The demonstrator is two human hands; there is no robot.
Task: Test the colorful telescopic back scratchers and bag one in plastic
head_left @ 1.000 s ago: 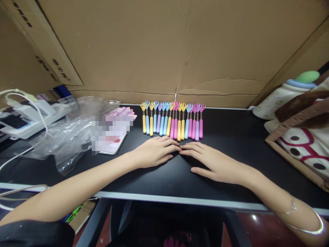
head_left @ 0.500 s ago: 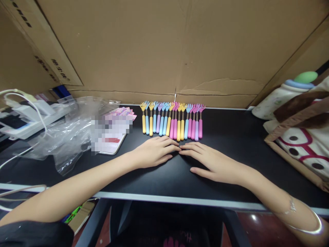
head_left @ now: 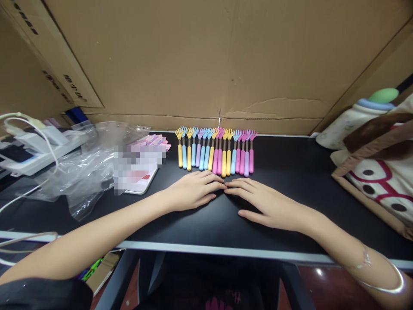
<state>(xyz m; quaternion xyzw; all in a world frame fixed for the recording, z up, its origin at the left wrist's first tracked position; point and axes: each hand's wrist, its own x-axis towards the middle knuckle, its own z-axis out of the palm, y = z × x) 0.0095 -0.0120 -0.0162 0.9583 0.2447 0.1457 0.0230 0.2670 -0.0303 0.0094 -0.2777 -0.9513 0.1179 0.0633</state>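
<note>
Side by side on the black table [head_left: 193,232] lies a row of several small hand-shaped back scratchers [head_left: 215,150], with yellow, blue, purple and pink handles and finger-like heads pointing away from me. Just in front of the row my left hand [head_left: 193,189] rests palm down, fingers stretched out, nothing held. My right hand [head_left: 261,200] lies palm down to its right, fingers extended and thumb apart, also holding nothing. The fingertips of both hands meet or nearly meet near the handle ends.
On the left are crumpled clear plastic bags [head_left: 87,172], a phone-like slab [head_left: 145,185] partly pixelated, and a white power strip [head_left: 48,150] with cables. A bottle [head_left: 345,122] and a patterned bag [head_left: 380,185] stand at right. A cardboard wall [head_left: 193,60] closes off the back.
</note>
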